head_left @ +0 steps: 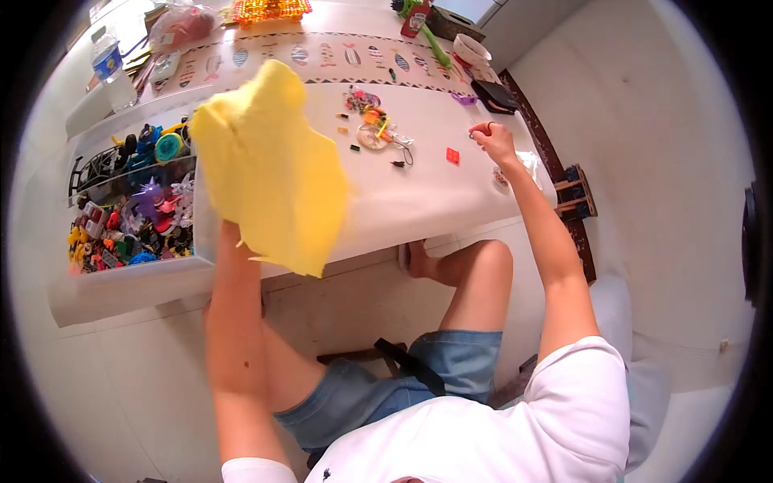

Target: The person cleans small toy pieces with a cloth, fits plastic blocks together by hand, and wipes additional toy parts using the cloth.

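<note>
A yellow cloth [282,169] hangs raised above the front of the table, its lower edge ragged. My left wrist [230,233] runs up behind it; the fingers are hidden, but the cloth is held up by that hand. Over the table's right side is my right hand [493,143], fingers pinched together around something too small to make out. A red flat piece [452,156] lies to its left. Farther left is a loose group of small items, among them a round pale disc [372,137], a dark cord loop [408,154] and several little black pieces.
A white divided box [201,241] full of small toys stands at the left. Behind are a water bottle [113,68], an orange basket [270,10], a ketchup bottle [415,19] and a white bowl [472,50]. A black wallet-like case [493,97] lies near the right edge.
</note>
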Available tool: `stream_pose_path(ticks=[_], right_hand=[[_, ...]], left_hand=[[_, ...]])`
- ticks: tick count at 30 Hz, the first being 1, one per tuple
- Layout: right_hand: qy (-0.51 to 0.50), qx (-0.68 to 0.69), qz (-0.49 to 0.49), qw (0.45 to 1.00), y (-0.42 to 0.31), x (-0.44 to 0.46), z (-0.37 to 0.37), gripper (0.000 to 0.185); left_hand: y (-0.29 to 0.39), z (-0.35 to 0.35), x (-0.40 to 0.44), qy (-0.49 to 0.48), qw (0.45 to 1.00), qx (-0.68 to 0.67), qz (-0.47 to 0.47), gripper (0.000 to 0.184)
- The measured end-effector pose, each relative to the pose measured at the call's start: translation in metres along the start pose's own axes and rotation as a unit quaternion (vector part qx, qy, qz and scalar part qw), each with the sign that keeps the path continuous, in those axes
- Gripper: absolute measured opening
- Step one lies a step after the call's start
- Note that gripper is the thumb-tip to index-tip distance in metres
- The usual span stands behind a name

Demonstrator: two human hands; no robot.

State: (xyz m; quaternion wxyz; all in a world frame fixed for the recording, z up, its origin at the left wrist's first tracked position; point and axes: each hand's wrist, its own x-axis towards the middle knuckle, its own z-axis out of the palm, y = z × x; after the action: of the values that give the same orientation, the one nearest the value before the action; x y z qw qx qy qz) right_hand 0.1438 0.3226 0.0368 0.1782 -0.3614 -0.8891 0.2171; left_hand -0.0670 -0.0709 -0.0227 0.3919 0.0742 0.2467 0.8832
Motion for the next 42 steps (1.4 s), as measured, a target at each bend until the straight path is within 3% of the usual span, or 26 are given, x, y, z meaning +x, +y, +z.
stream_pose_path(ticks=[5, 9, 15, 16, 19, 21, 25, 29, 31, 34, 36, 38, 39, 41, 42], right_hand=[[0.033, -0.025, 0.026, 0.999, 0.030, -0.008, 0.012, 0.018], [0.025, 0.034, -0.005, 0.999, -0.004, -0.020, 0.020, 0.019], [-0.090, 0.038, -0.275, 0.957, -0.111, -0.045, 0.058, 0.011], [-0.092, 0.025, -0.295, 0.951, -0.122, -0.047, 0.068, 0.011], [-0.079, -0.025, -0.349, 0.933, -0.148, -0.055, 0.092, 0.011], [-0.051, -0.075, -0.380, 0.920, -0.158, -0.059, 0.101, 0.010], [-0.066, -0.089, -0.338, 0.935, -0.150, -0.050, 0.113, 0.010], [-0.037, 0.182, -0.219, 0.958, -0.160, -0.061, 0.091, 0.009], [-0.016, 0.242, -0.248, 0.938, -0.178, -0.079, 0.077, 0.013], [0.024, 0.140, -0.407, 0.902, -0.178, -0.086, 0.093, 0.020], [0.032, 0.131, -0.408, 0.903, -0.165, -0.085, 0.102, 0.024], [0.029, 0.168, -0.423, 0.890, -0.157, -0.085, 0.108, 0.028], [0.025, 0.197, -0.433, 0.879, -0.156, -0.085, 0.102, 0.031], [-0.067, 0.231, -0.369, 0.898, -0.152, -0.089, 0.085, 0.032], [-0.108, 0.350, -0.268, 0.891, -0.148, -0.094, 0.085, 0.027]], left_hand=[[0.012, -0.006, 0.005, 0.032, 0.998, 0.044, 0.029, 0.025], [0.007, -0.001, 0.003, 0.042, 0.997, 0.065, 0.029, 0.025], [-0.019, 0.024, 0.011, 0.018, 0.996, 0.088, 0.016, 0.025], [-0.027, 0.026, 0.011, -0.045, 0.995, 0.066, 0.062, 0.024], [-0.028, 0.030, 0.012, 0.053, 0.993, 0.103, -0.003, 0.024], [-0.033, 0.023, 0.018, 0.024, 0.993, 0.115, -0.003, 0.025], [-0.041, 0.013, 0.022, -0.031, 0.983, 0.179, 0.008, 0.030], [-0.038, 0.052, -0.003, 0.032, 0.993, 0.104, -0.056, 0.031], [-0.043, 0.062, -0.006, 0.069, 0.988, 0.116, -0.072, 0.032], [-0.057, 0.062, -0.007, 0.014, 0.992, 0.075, -0.096, 0.029], [-0.061, 0.052, 0.000, 0.017, 0.966, 0.236, -0.107, 0.027], [-0.069, 0.056, 0.004, -0.015, 0.916, 0.400, -0.029, 0.024], [-0.072, 0.058, 0.005, -0.018, 0.926, 0.375, -0.029, 0.022], [-0.070, 0.061, 0.004, -0.039, 0.925, 0.377, -0.038, 0.016], [-0.078, 0.056, 0.010, -0.061, 0.946, 0.319, 0.005, 0.016]])
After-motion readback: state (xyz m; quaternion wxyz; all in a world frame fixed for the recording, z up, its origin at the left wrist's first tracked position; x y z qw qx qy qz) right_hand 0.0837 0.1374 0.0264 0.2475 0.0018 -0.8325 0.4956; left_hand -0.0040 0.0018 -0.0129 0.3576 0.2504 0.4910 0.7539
